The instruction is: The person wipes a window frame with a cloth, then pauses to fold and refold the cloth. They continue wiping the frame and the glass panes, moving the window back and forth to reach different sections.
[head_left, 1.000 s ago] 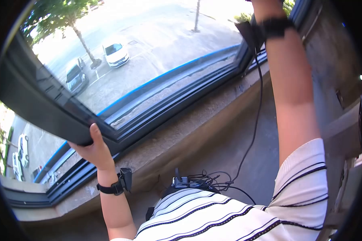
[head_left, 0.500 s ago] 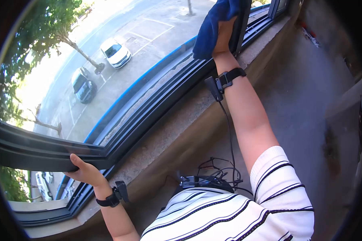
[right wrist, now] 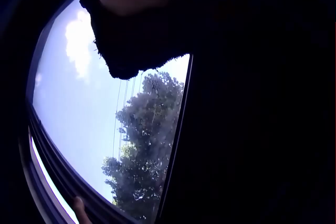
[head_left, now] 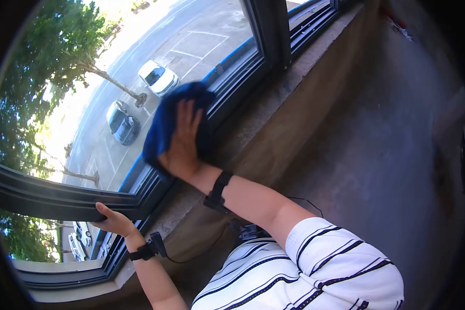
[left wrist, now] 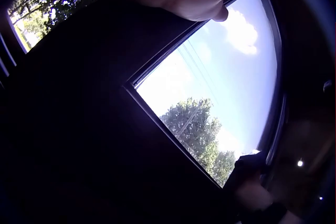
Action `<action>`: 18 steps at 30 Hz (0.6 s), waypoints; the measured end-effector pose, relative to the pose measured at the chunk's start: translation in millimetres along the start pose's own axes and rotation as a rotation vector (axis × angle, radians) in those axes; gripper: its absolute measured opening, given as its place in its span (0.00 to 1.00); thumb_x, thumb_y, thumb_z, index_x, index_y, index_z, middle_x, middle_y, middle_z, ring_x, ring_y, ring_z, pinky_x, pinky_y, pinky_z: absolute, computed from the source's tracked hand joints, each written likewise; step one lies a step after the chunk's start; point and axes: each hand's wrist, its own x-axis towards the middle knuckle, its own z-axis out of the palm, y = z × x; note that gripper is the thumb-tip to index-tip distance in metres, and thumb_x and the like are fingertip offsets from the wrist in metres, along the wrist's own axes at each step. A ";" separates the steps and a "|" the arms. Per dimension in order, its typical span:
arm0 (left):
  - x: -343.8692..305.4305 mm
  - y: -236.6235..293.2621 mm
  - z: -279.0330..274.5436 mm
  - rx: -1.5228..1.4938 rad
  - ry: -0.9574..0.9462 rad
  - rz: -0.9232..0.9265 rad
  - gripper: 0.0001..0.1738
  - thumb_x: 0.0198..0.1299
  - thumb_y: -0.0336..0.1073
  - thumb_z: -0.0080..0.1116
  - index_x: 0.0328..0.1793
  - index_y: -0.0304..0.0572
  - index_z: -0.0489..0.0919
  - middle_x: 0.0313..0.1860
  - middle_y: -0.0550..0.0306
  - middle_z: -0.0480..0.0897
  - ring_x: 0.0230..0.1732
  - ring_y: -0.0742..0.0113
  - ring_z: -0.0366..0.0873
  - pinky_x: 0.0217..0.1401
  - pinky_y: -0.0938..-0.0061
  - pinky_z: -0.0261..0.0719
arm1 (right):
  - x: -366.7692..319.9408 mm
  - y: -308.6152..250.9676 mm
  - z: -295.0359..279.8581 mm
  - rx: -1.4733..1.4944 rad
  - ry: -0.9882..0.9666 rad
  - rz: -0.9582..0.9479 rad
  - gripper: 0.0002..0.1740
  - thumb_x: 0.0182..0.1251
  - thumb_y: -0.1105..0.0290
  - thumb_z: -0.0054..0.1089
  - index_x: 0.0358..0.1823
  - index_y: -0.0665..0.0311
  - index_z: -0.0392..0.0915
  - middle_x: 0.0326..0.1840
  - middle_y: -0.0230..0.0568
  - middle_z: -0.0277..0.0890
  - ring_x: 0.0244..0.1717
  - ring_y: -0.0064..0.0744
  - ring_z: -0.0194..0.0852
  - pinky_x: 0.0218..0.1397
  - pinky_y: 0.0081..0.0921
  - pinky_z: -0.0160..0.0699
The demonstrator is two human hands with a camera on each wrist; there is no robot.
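My left hand [head_left: 114,223] grips the dark window frame [head_left: 51,202] at its lower left, thumb on the near face and the other fingers hidden behind. My right hand [head_left: 183,147] lies spread over a dark blue cloth [head_left: 163,121], fingers extended, at the lower part of the window pane [head_left: 206,46]. The cloth overlaps the bottom rail in this view. In the right wrist view the cloth [right wrist: 131,50] is a dark shape with a fuzzy edge against the pane, and the left thumb [right wrist: 80,209] shows on the frame.
A rough concrete sill [head_left: 294,77] runs under the window above a grey floor [head_left: 356,170]. A cable [head_left: 191,258] runs from the left wrist strap towards a small device [head_left: 249,231] at the waist. Parked cars [head_left: 123,124] and trees show outside.
My right hand with the cloth has come down and left, from the far upper side of the window to the lower pane. The left hand keeps its grip on the frame, which has swung lower in view.
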 end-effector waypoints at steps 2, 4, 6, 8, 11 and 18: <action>1.8 -7.5 -0.8 0.010 -0.002 -0.017 0.46 0.63 0.59 0.58 0.66 0.18 0.62 0.58 0.32 0.74 0.55 0.50 0.77 0.59 0.65 0.77 | -29.9 1.0 11.5 0.041 -0.107 -0.081 0.35 0.55 0.56 0.59 0.62 0.68 0.71 0.77 0.62 0.46 0.80 0.61 0.34 0.77 0.65 0.21; 4.0 -6.6 -1.2 0.017 -0.002 -0.032 0.46 0.63 0.59 0.58 0.66 0.18 0.62 0.59 0.32 0.74 0.54 0.50 0.77 0.58 0.65 0.77 | -35.9 2.5 7.7 0.027 -0.128 -0.448 0.35 0.55 0.53 0.60 0.67 0.51 0.70 0.75 0.46 0.56 0.77 0.51 0.44 0.76 0.61 0.29; 2.6 -4.9 -2.0 0.050 0.000 -0.013 0.47 0.63 0.60 0.59 0.66 0.18 0.62 0.59 0.32 0.74 0.55 0.50 0.77 0.58 0.65 0.78 | -27.9 21.3 -4.4 -0.043 -0.174 -0.537 0.35 0.55 0.52 0.61 0.68 0.44 0.69 0.73 0.40 0.59 0.76 0.48 0.47 0.76 0.60 0.32; 2.3 0.2 -1.0 0.031 -0.004 -0.001 0.47 0.62 0.61 0.59 0.66 0.19 0.62 0.59 0.32 0.74 0.55 0.50 0.77 0.58 0.65 0.78 | -14.0 44.8 -20.2 -0.124 -0.219 -0.644 0.35 0.55 0.52 0.60 0.68 0.41 0.69 0.73 0.38 0.60 0.74 0.46 0.50 0.74 0.57 0.41; 2.3 0.1 0.1 0.010 0.003 0.012 0.47 0.62 0.61 0.59 0.66 0.19 0.62 0.58 0.33 0.74 0.54 0.50 0.77 0.58 0.65 0.78 | 5.7 80.1 -45.1 -0.209 -0.214 -0.428 0.35 0.54 0.55 0.60 0.68 0.45 0.69 0.73 0.42 0.59 0.75 0.50 0.48 0.74 0.60 0.42; 0.5 -6.3 2.6 0.026 0.064 0.022 0.47 0.62 0.62 0.59 0.64 0.18 0.63 0.56 0.33 0.74 0.53 0.51 0.77 0.57 0.65 0.78 | 77.3 176.3 -81.1 -0.247 0.174 0.000 0.35 0.57 0.63 0.53 0.62 0.83 0.64 0.75 0.75 0.43 0.78 0.68 0.36 0.76 0.63 0.37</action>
